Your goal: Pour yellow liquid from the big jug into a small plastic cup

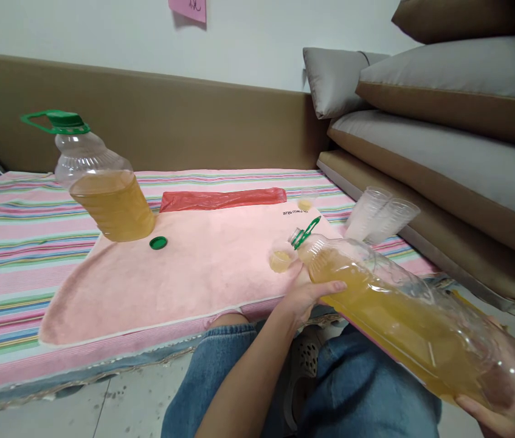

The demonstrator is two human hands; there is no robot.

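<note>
Head view. I hold a large clear bottle (pixel 403 310), tilted low with its neck pointing far-left and its base at the near right edge. It is partly filled with amber liquid, and its green cap hangs open at the mouth. My left hand (pixel 307 295) grips the bottle near its shoulder, thumb over the top and fingers beneath. My right hand (pixel 489 413) cups the base from below at the lower right corner; only its fingers show.

The bottle's mouth sits just above a small clear cup (pixel 281 258), which stands on a pink towel (pixel 184 274) and holds a little amber liquid. The towel lies on a striped sheet (pixel 15 243) that covers a low bed.

On the towel's far left corner stands a second bottle (pixel 102 188), upright, capped in green with a handle ring, about half full of the same liquid. A loose green cap (pixel 158 243) lies just right of its base. A red bag (pixel 223 199) lies flat along the towel's far edge, with another small cup (pixel 306 201) at its right end. Stacked clear cups (pixel 378 216) lie tilted at the right, against grey and tan cushions (pixel 444 140). My knees in jeans (pixel 357 389) fill the near foreground.
</note>
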